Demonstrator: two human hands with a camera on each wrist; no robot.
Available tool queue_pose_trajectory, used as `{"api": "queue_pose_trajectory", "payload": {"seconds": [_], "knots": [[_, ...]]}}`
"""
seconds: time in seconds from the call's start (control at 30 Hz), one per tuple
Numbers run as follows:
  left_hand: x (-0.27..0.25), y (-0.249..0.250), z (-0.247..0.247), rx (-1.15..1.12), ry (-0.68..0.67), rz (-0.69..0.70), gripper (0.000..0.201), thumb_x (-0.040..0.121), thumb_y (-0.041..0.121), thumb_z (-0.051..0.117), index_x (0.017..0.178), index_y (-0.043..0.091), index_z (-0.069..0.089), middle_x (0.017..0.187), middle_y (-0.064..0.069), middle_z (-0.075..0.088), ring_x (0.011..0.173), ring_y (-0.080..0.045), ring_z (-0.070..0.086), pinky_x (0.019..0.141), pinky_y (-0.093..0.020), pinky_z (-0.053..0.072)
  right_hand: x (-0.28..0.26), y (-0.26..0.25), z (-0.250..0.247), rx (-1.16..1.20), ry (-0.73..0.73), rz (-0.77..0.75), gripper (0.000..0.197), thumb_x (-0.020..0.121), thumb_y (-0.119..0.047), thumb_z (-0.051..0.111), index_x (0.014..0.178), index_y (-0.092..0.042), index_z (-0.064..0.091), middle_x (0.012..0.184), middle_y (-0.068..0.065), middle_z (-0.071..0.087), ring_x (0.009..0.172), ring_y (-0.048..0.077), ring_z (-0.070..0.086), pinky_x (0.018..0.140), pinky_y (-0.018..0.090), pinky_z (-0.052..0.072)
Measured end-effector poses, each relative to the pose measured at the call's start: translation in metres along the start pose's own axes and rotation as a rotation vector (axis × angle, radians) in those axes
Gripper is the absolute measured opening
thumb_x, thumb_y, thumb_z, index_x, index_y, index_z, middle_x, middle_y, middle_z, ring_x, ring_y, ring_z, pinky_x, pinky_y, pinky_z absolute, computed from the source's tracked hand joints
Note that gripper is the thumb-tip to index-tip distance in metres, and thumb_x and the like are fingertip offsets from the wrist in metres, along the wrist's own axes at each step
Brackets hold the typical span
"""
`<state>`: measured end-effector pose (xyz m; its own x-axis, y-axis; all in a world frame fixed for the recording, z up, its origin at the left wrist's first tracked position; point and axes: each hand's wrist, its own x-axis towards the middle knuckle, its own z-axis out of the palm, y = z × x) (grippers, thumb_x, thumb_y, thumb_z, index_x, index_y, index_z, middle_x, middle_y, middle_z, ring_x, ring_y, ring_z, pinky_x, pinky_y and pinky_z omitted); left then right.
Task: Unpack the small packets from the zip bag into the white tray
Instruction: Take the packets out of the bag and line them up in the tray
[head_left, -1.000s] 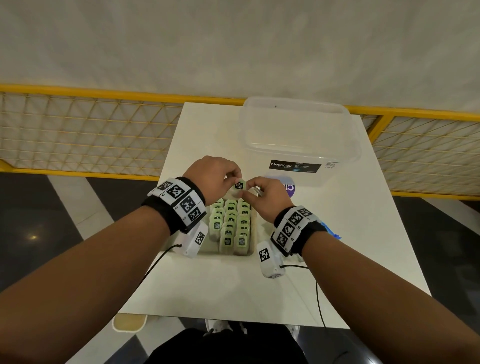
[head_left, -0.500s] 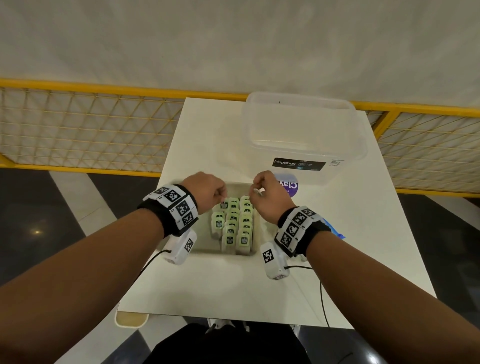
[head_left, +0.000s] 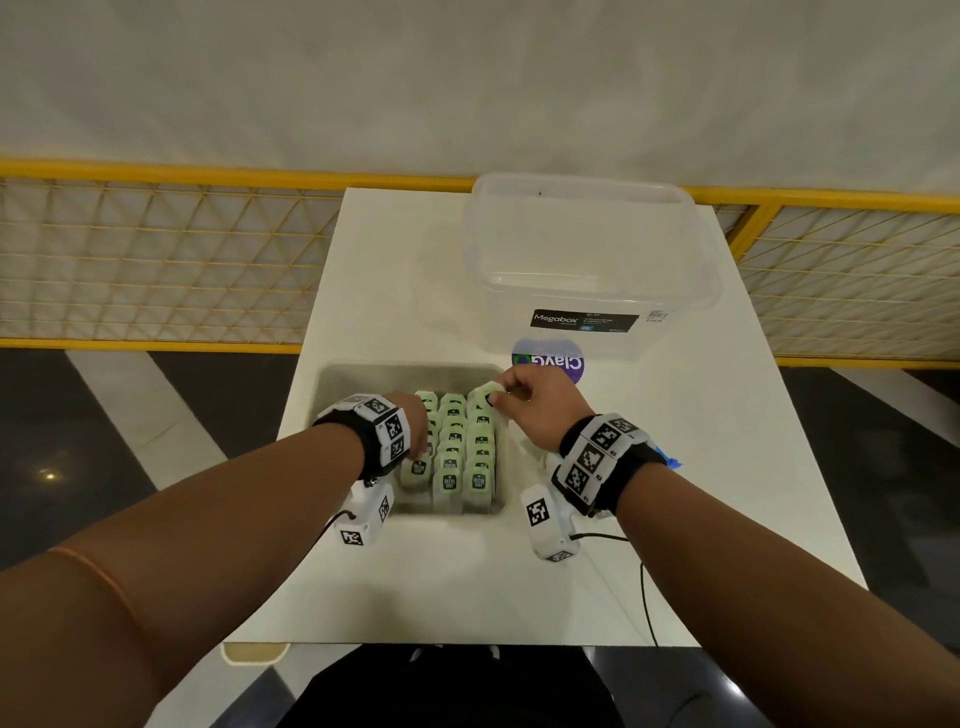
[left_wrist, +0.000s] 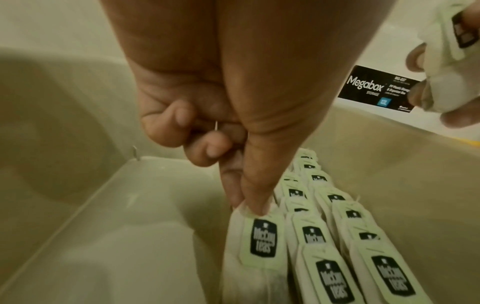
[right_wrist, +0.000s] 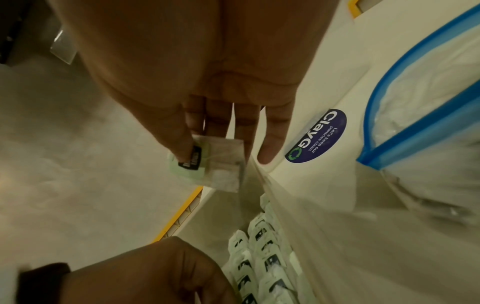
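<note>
The white tray (head_left: 363, 387) sits on the table with several small green-labelled packets (head_left: 454, 457) standing in three rows. My left hand (head_left: 415, 423) is down inside the tray. In the left wrist view its thumb and forefinger (left_wrist: 250, 203) pinch the top of the nearest packet (left_wrist: 259, 238) in the left row. My right hand (head_left: 524, 402) hovers at the tray's far right corner and pinches another packet (right_wrist: 215, 164) between thumb and fingers. The zip bag (right_wrist: 415, 98), with its blue zip, lies right of the tray, mostly hidden behind my right wrist in the head view.
A clear Megabox storage box (head_left: 587, 260) stands beyond the tray at the back right. A round purple sticker (head_left: 553, 361) is on the table in front of it. A yellow mesh railing (head_left: 156, 260) runs behind the table. A cable (head_left: 644, 587) trails off the front edge.
My hands were together above the tray holding one packet. They parted: the left went down to the left row, and the right stayed raised at the far right with a packet.
</note>
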<state>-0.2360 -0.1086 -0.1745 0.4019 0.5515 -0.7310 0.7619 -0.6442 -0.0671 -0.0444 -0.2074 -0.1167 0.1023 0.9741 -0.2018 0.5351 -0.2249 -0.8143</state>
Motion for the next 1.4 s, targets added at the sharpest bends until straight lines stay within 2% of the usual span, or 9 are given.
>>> {"api": "queue_pose_trajectory", "payload": {"seconds": [0.17, 0.3, 0.5, 0.6, 0.8, 1.0, 1.17, 1.3, 1.4], "knots": [[0.028, -0.008, 0.009, 0.081, 0.035, -0.023, 0.013, 0.071, 0.035, 0.072, 0.066, 0.023, 0.070, 0.065, 0.011, 0.065, 0.061, -0.011, 0.065, 0.070, -0.033, 0.060, 0.001, 0.005, -0.001, 0.046, 0.001, 0.036, 0.015, 0.087, -0.028, 0.069, 0.088, -0.013, 0.070, 0.085, 0.012, 0.072, 0.082, 0.030, 0.066, 0.080, 0.045, 0.056], [-0.004, 0.007, -0.008, -0.032, 0.071, -0.020, 0.019, 0.079, 0.037, 0.067, 0.070, 0.020, 0.067, 0.074, 0.004, 0.067, 0.071, -0.018, 0.065, 0.074, -0.031, 0.057, 0.000, -0.001, 0.001, 0.109, -0.008, 0.066, 0.019, 0.088, -0.027, 0.068, 0.088, -0.008, 0.067, 0.086, 0.016, 0.072, 0.075, 0.028, 0.065, 0.078, 0.049, 0.056], [-0.058, 0.011, -0.053, -0.774, 0.567, 0.177, 0.040, 0.094, 0.055, 0.045, 0.087, 0.026, 0.072, 0.080, 0.005, 0.070, 0.072, -0.011, 0.061, 0.072, -0.026, 0.047, -0.002, -0.010, 0.003, 0.209, -0.034, 0.080, 0.015, 0.092, -0.019, 0.064, 0.080, -0.012, 0.061, 0.065, -0.002, 0.057, 0.060, 0.015, 0.056, 0.070, 0.049, 0.059], [-0.072, 0.018, -0.063, -0.826, 0.640, 0.233, 0.021, 0.089, 0.044, 0.061, 0.089, 0.026, 0.072, 0.080, 0.011, 0.067, 0.066, 0.004, 0.054, 0.069, -0.017, 0.044, 0.000, -0.009, 0.005, 0.183, -0.002, 0.051, 0.016, 0.090, -0.023, 0.066, 0.081, -0.010, 0.063, 0.072, 0.004, 0.063, 0.067, 0.024, 0.062, 0.072, 0.051, 0.058], [-0.073, 0.019, -0.068, -0.733, 0.727, 0.219, 0.004, 0.086, 0.027, 0.069, 0.088, 0.024, 0.071, 0.079, 0.014, 0.063, 0.062, 0.005, 0.052, 0.070, -0.019, 0.043, 0.005, -0.005, 0.007, 0.103, -0.054, 0.053, 0.008, 0.087, -0.020, 0.070, 0.084, -0.012, 0.067, 0.073, 0.000, 0.073, 0.066, 0.011, 0.071, 0.070, 0.029, 0.055], [-0.080, 0.017, -0.076, -0.545, 0.594, 0.219, 0.010, 0.086, 0.029, 0.068, 0.096, 0.026, 0.070, 0.085, 0.012, 0.067, 0.062, 0.008, 0.048, 0.068, -0.018, 0.037, 0.004, -0.001, 0.010, 0.082, -0.071, 0.051, 0.008, 0.084, -0.023, 0.073, 0.078, -0.022, 0.067, 0.069, -0.004, 0.072, 0.062, 0.007, 0.067, 0.067, 0.027, 0.053], [-0.086, 0.003, -0.070, -0.479, 0.565, 0.128, 0.006, 0.084, 0.025, 0.067, 0.090, 0.027, 0.067, 0.083, 0.012, 0.065, 0.077, -0.007, 0.058, 0.074, -0.022, 0.044, 0.005, 0.012, 0.009, -0.153, 0.063, 0.052, 0.031, 0.083, -0.031, 0.071, 0.109, -0.020, 0.060, 0.099, -0.005, 0.060, 0.086, 0.010, 0.055, 0.075, 0.023, 0.041], [-0.081, 0.005, -0.048, -0.255, 0.284, 0.041, 0.009, 0.082, 0.022, 0.068, 0.088, 0.029, 0.070, 0.092, 0.011, 0.066, 0.083, -0.011, 0.060, 0.078, -0.026, 0.049, 0.003, 0.023, 0.011, -0.282, -0.029, 0.235, 0.059, 0.082, -0.032, 0.070, 0.130, -0.014, 0.042, 0.114, 0.007, 0.060, 0.104, 0.024, 0.059, 0.089, 0.036, 0.049], [-0.072, 0.015, -0.028, -0.093, 0.017, 0.091, 0.016, 0.081, 0.022, 0.072, 0.097, 0.025, 0.073, 0.104, 0.009, 0.068, 0.084, -0.009, 0.055, 0.077, -0.022, 0.044, -0.001, 0.021, 0.015, -0.145, -0.112, 0.313, 0.045, 0.085, -0.023, 0.064, 0.123, -0.015, 0.041, 0.088, 0.008, 0.071, 0.077, 0.026, 0.071, 0.074, 0.040, 0.059]]}}
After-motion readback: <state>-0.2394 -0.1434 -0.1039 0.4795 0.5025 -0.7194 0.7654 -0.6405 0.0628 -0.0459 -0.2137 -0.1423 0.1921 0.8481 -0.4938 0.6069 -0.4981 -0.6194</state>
